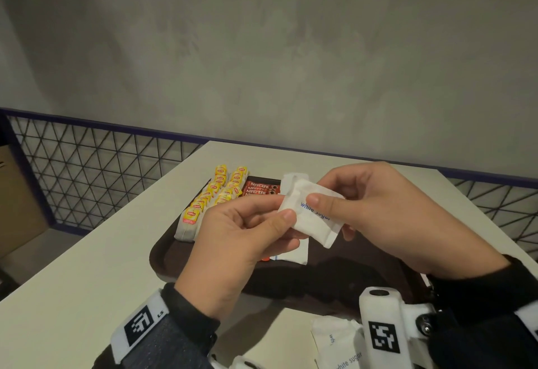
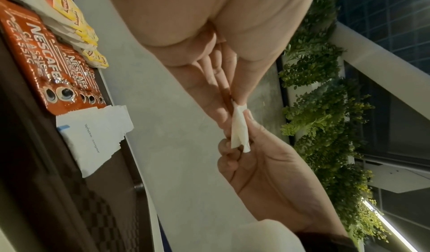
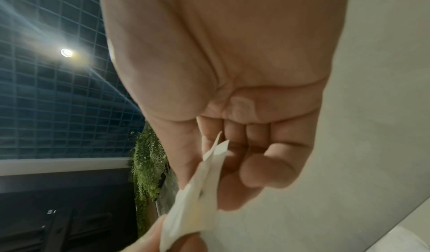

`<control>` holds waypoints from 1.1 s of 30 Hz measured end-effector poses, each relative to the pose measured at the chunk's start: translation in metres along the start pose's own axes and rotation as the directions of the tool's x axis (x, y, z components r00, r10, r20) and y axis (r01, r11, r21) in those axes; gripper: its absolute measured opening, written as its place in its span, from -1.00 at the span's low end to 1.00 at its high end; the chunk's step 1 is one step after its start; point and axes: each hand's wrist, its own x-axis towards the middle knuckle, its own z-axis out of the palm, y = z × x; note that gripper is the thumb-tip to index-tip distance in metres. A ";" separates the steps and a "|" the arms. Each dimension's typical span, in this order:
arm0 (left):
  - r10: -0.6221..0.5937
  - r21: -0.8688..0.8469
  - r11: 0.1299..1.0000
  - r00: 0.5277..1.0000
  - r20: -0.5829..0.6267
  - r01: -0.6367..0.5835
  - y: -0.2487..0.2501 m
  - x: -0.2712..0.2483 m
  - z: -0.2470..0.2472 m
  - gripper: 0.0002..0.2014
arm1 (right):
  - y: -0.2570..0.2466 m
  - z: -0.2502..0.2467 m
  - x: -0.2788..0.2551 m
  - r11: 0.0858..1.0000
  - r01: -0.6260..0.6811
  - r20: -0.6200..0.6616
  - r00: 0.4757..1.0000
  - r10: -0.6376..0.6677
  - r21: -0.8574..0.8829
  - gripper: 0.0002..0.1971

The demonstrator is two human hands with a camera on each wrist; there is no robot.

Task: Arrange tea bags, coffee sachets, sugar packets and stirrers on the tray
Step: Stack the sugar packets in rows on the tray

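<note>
Head view, sweeping from the left: wire mesh fencing (image 1: 96, 171) runs behind the white table (image 1: 87, 267), and at about ten o'clock on the dark brown tray (image 1: 168, 255) sit two rows of yellow-tagged tea bags (image 1: 215, 194), overlapping one another. Just right of them, toward twelve o'clock on the tray, lie the red coffee sachets (image 1: 259, 189), stacked side by side. Moving in, the left hand (image 1: 233, 246) is raised above the tray, thumb and forefinger clamped on the left edge of a white sugar packet (image 1: 308, 217). The packet hangs in the air between both hands, over the tray's middle, its blue "white sugar" print facing up. On its other side the right hand (image 1: 393, 217) pinches it too, thumb pressed on top, the other fingers curled underneath. Below the hands, another sugar packet on the tray (image 1: 294, 253) peeks out at about the tray's centre. Down at five o'clock of the picture, off the tray's near edge, loose sugar packets (image 1: 340, 348) lie on the table.

Left wrist view shows both thumbs and fingertips (image 2: 253, 120) meeting on the packet edge-on. Right wrist view is blurred, though the fingers (image 3: 263, 169) show curled round the paper.
</note>
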 end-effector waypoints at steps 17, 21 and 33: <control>0.004 -0.012 1.000 1.000 -0.017 -0.005 -0.003 0.002 -0.001 -0.69 | 0.001 -0.005 -0.001 0.998 0.033 0.043 0.998 -0.035 0.058 -0.77; 0.018 -0.012 1.000 1.000 -0.015 -0.018 -0.001 0.002 -0.001 -0.73 | 0.003 -0.005 -0.001 0.998 0.042 0.074 0.996 -0.045 0.037 -0.70; -0.057 -0.010 0.998 0.998 0.009 0.057 0.004 0.002 -0.002 -0.65 | 0.001 -0.004 0.000 0.999 0.036 0.113 0.993 -0.038 0.014 -0.70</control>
